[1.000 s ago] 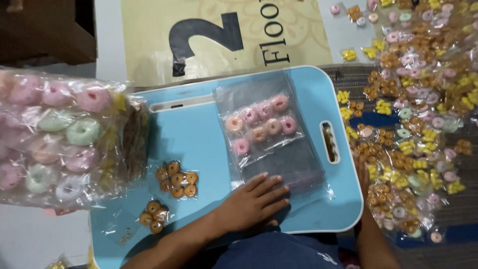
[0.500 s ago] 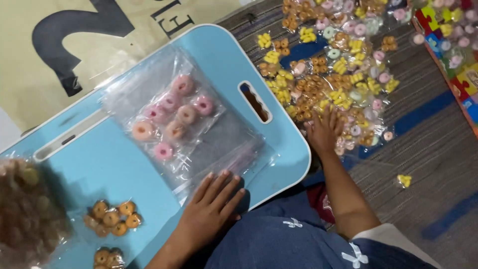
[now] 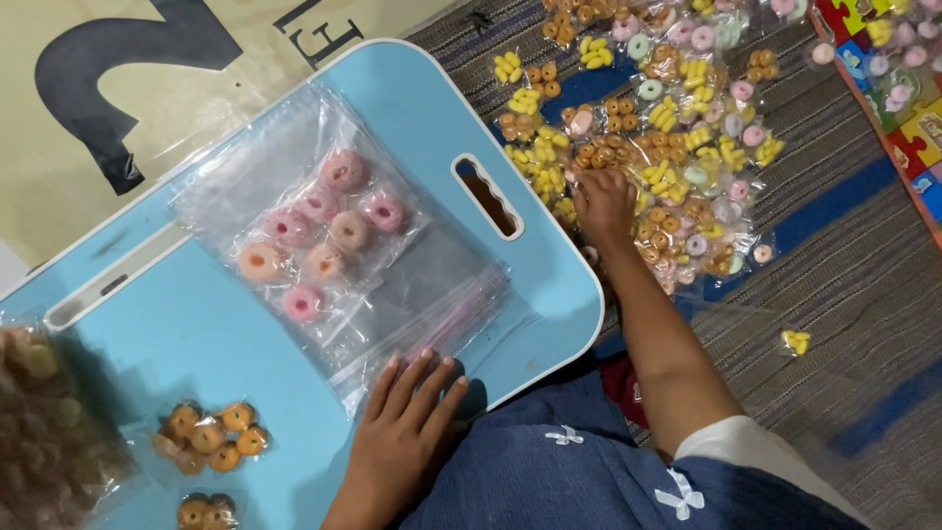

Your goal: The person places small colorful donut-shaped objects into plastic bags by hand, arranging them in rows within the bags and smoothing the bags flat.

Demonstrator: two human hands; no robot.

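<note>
The left hand (image 3: pixel 407 427) lies flat, fingers spread, empty, on the blue tray (image 3: pixel 412 108) beside the clear bags (image 3: pixel 334 236). The right hand (image 3: pixel 603 201) reaches outstretched into the candy packets (image 3: pixel 677 128); its grip cannot be told.

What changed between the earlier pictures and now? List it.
The right hand reached out to the pile of small ring packets on the mat. The left hand stayed flat on the blue tray, by the clear bag of pink rings, which kept its place.
</note>
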